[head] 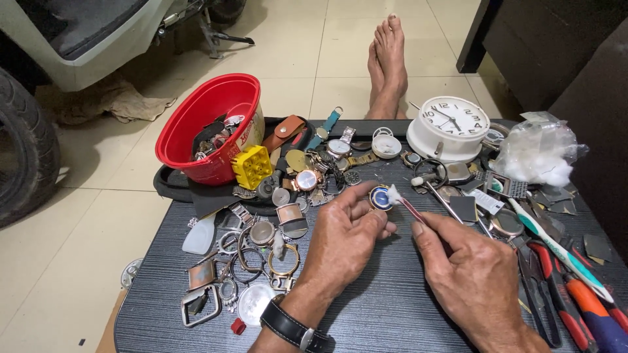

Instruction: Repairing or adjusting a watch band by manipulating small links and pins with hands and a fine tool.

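My left hand (pixel 343 238) pinches a small round blue watch part (pixel 379 197) between thumb and fingertips, above the dark striped table (pixel 392 307). A black-strapped wristwatch (pixel 291 327) sits on that wrist. My right hand (pixel 468 271) grips a thin red-handled stick (pixel 412 210) tipped with a white cotton tuft (pixel 394 194). The tuft touches the blue part's right edge. Both hands hover over the table's middle.
A red plastic tub (pixel 196 127) of watch parts and a yellow block (pixel 252 167) stand at back left. Loose watches, cases and rings (pixel 261 255) lie left. A white alarm clock (pixel 450 127), a cotton bag (pixel 540 153), a toothbrush (pixel 556 245) and red-handled pliers (pixel 575 294) lie right. Bare feet (pixel 387 62) rest beyond.
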